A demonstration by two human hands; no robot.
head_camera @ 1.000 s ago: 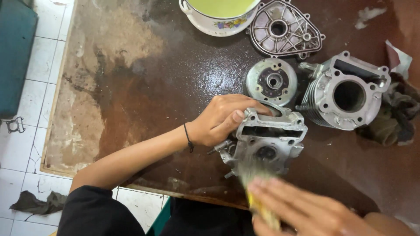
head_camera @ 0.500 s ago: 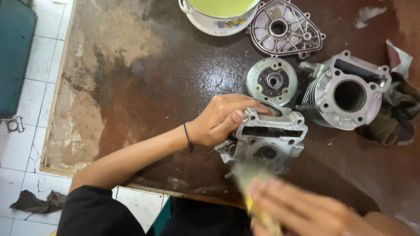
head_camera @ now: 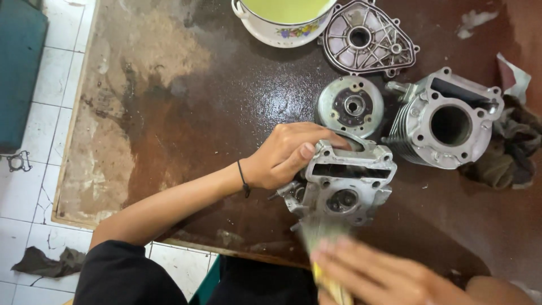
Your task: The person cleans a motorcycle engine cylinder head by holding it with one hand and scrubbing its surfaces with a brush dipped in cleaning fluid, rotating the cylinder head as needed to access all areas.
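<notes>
The left hand (head_camera: 285, 155) wraps around the left side of a grey metal cylinder head (head_camera: 344, 183), fingers curled over its top edge and thumb pressed against its near face, so the hand is closed firmly on the casting and steadies it. The cylinder head stands on a dark, stained, wet-looking desk (head_camera: 186, 113), close to the desk's near edge, with its ported face turned up toward the camera. A thin black band (head_camera: 244, 178) circles the left wrist.

The right hand (head_camera: 384, 277) sits at the bottom of the view, blurred by motion, with its fingers folded around the yellow handle of a brush (head_camera: 324, 257); the brush's pale bristles meet the lower side of the cylinder head (the blur hides exactly where they touch).

Just behind the cylinder head lies a round metal rotor (head_camera: 350, 105), and to its right a finned cylinder block (head_camera: 446, 124) with a large round bore, both near but apart from the left hand. Beyond them lies a roughly triangular ribbed engine cover (head_camera: 367, 39), and beside that, at the far edge, a white enamel bowl (head_camera: 271, 28) with a flower pattern holding yellowish liquid. A dark rag (head_camera: 508, 152) is bunched against the right side of the cylinder block. To the left of the desk the floor is white tile (head_camera: 28, 186), with another dark rag (head_camera: 48, 262) lying on it.
</notes>
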